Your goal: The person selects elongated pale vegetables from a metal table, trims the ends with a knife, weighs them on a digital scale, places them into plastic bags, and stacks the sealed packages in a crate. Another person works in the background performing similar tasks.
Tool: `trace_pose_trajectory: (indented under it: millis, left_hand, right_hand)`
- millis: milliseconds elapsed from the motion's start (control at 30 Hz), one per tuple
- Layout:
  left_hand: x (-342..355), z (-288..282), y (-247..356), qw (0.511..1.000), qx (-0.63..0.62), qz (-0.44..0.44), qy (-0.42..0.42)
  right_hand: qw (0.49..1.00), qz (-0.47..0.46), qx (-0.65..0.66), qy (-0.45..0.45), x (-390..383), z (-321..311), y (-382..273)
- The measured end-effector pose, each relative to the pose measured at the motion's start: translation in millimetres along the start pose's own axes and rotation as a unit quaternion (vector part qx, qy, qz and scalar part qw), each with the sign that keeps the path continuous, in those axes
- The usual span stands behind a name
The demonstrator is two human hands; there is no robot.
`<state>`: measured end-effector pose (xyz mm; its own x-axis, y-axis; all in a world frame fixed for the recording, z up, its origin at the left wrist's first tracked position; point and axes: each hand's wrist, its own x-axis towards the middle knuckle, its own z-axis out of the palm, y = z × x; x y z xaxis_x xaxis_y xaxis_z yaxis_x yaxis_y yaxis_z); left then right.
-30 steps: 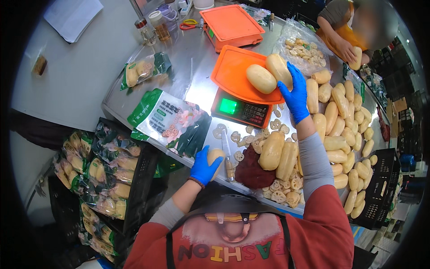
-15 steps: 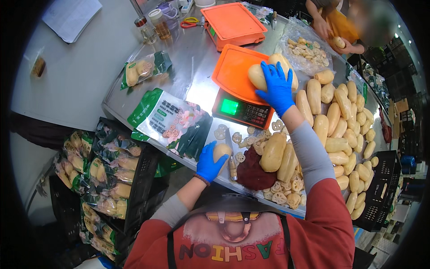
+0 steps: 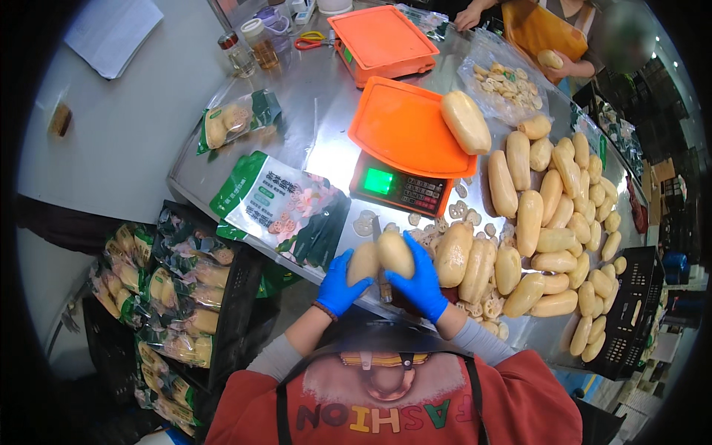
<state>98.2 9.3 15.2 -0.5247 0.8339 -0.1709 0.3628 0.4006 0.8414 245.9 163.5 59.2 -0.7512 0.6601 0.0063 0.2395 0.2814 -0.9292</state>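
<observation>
My left hand (image 3: 339, 286), in a blue glove, is closed around a peeled lotus root piece (image 3: 362, 263). Close beside it, my right hand (image 3: 421, 285), gloved in blue too, grips a second lotus root piece (image 3: 395, 253). The two pieces sit side by side at the near table edge, over a knife (image 3: 385, 288) that they partly cover. Just beyond them stands an orange scale (image 3: 404, 122) with a lit green display. One lotus root (image 3: 466, 123) rests on the right side of its pan. Cut slices (image 3: 421, 236) lie right of the knife.
Many whole lotus roots (image 3: 550, 194) cover the table's right side. Printed bags (image 3: 285, 208) lie at left, and a crate of packed bags (image 3: 185, 297) stands below. Another orange scale (image 3: 382, 37) is behind. A co-worker's hand (image 3: 567, 65) holds a root at far right.
My right hand has come back from the scale to beside my left, bringing one lotus root piece. One root stays on the pan. More roots show where my right arm was.
</observation>
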Motion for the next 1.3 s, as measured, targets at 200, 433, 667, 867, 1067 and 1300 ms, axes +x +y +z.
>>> trace_pose_trajectory:
  millis: [200,433,667,867,1067,1300]
  left_hand:
    - [2,0,-7,1.000,-0.013,-0.013,-0.013]
    - [24,-49,-32,0.976,0.107,0.041,0.187]
    - [43,-76,-65,0.954,0.187,0.038,0.232]
    - [46,-86,-60,0.975,0.115,-0.061,0.182]
    - [46,-88,-87,0.979,0.111,-0.064,0.158]
    - [46,-84,-41,0.954,0.270,0.022,0.132]
  right_hand:
    - [0.983,-0.072,-0.171,0.011,-13,1,3]
    - [0.988,-0.095,-0.055,0.104,41,-61,-8]
    - [0.868,-0.195,-0.377,0.260,154,-123,-7]
    - [0.948,-0.106,-0.165,0.251,201,-140,31]
    - [0.887,0.098,0.427,0.149,152,-90,-2]
    - [0.666,0.196,0.713,-0.099,85,5,-36]
